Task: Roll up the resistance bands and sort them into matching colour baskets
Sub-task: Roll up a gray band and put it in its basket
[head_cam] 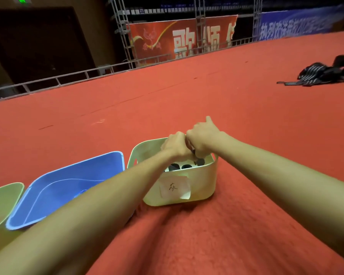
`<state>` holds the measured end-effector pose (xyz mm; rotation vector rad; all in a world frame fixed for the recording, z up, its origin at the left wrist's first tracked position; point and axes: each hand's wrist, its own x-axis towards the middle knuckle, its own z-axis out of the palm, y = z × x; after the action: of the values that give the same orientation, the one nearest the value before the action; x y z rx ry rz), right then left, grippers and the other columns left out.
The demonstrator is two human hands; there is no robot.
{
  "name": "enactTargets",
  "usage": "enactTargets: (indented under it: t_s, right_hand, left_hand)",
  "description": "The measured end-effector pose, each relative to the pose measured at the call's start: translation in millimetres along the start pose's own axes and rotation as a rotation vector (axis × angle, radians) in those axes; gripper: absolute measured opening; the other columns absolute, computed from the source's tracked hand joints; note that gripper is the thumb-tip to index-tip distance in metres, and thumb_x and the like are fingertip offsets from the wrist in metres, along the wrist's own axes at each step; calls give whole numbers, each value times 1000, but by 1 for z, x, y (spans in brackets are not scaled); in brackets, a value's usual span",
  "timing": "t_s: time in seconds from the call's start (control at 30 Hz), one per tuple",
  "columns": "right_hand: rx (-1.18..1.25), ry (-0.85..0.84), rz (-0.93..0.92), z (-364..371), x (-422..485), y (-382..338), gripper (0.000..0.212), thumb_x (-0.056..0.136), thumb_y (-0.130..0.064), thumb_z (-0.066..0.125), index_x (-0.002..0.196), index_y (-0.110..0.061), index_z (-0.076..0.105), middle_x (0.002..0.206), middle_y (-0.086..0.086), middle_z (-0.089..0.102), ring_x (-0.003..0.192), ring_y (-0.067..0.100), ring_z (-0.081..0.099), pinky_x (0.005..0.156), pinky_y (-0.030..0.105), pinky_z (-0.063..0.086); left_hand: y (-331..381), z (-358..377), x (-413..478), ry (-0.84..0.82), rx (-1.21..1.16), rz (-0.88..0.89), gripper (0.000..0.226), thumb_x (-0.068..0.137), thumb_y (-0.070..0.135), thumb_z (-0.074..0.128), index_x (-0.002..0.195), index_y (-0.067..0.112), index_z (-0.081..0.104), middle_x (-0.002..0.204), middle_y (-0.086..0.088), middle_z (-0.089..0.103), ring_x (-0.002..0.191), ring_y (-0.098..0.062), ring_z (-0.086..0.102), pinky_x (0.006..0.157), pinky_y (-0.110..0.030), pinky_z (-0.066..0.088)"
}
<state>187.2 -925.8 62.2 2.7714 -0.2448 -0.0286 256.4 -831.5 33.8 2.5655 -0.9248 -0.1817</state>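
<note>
The fingers [199, 153] of the right hand [204, 138] are curled downward and closed on a short dark strip of resistance band [192, 150], of which only a sliver is seen between the two hands. One digit of this hand is raised toward 12 o'clock. The left hand [176, 144] is also curled, knuckles pressed against the right hand at its 3 o'clock side. Its fingertips are hidden behind its own back, so what they grip cannot be told.

Both hands are held over the mouth of a cream plastic basket with rounded corners [203, 181]. Several rolled dark bands [176, 167] are seen inside it, partly covered by the left wrist, so their number cannot be read. A white paper label [175, 188] with a handwritten character is stuck on the near wall.

At 9 o'clock from this basket a blue plastic basket [68, 187] is set, its near side crossed by the left forearm. Beyond it a green plastic basket [2, 201] is cut off by the frame edge.

At 2 o'clock, well apart, a loose heap of dark striped bands [322, 73] lies on the red carpet [187, 96], partly cut by the frame edge. At 11 to 12 o'clock the carpet is bounded by a grey metal rail [68, 78]. Behind it a red banner [167, 40] and a blue banner [296, 24] are hung, their lettering blurred.
</note>
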Motion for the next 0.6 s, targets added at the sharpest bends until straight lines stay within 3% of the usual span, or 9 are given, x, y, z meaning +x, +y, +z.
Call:
enactTargets:
  t_s: [0.1, 0.17, 0.3, 0.43, 0.53, 0.6]
  right_hand:
    - [-73, -31, -70, 16, 2, -12, 11, 92, -38, 60, 95, -28, 54, 105, -2, 70, 107, 26, 66, 111, 53, 28]
    - [-93, -63, -87, 27, 4, -17, 13, 97, -40, 53, 99, -29, 60, 109, -4, 69, 109, 23, 65, 112, 54, 26]
    - [-4, -72, -84, 26, 1, -15, 15, 96, -42, 55, 99, -28, 59, 95, -7, 61, 101, 22, 61, 109, 56, 29]
    - [108, -91, -13, 8, -9, -5, 20, 88, -29, 70, 95, -24, 52, 86, -3, 52, 98, 26, 60, 102, 50, 36]
    - [211, -5, 86, -11, -22, 6, 20, 84, -24, 71, 100, -20, 59, 101, 4, 63, 100, 30, 63, 99, 46, 38]
    - [283, 107, 126, -24, -33, 8, 10, 81, -22, 67, 90, -25, 64, 98, 4, 70, 99, 32, 65, 89, 42, 38]
  left_hand:
    - [-8, 10, 3, -44, 41, -21, 30, 63, 30, 89, 63, 16, 62, 57, 3, 63, 53, -16, 63, 53, -26, 47]
    - [-11, 13, 3, -79, 50, -33, 32, 66, 29, 88, 62, 16, 59, 58, 4, 62, 54, -13, 60, 56, -26, 45]
    - [-10, 10, 2, -124, 27, -28, 28, 66, 30, 88, 66, 17, 62, 63, 2, 66, 62, -20, 66, 58, -28, 50]
    - [-17, -7, -6, -151, -109, 38, 19, 67, 25, 92, 77, 17, 80, 79, -3, 79, 61, -18, 73, 62, -33, 63]
    - [-23, -34, -30, -101, -212, 71, 18, 75, 19, 91, 90, 13, 81, 85, -3, 80, 51, -10, 68, 49, -21, 50]
    - [-33, -58, -56, -46, -288, 79, 15, 79, 15, 89, 91, 11, 81, 85, -4, 80, 52, -12, 66, 47, -16, 45]
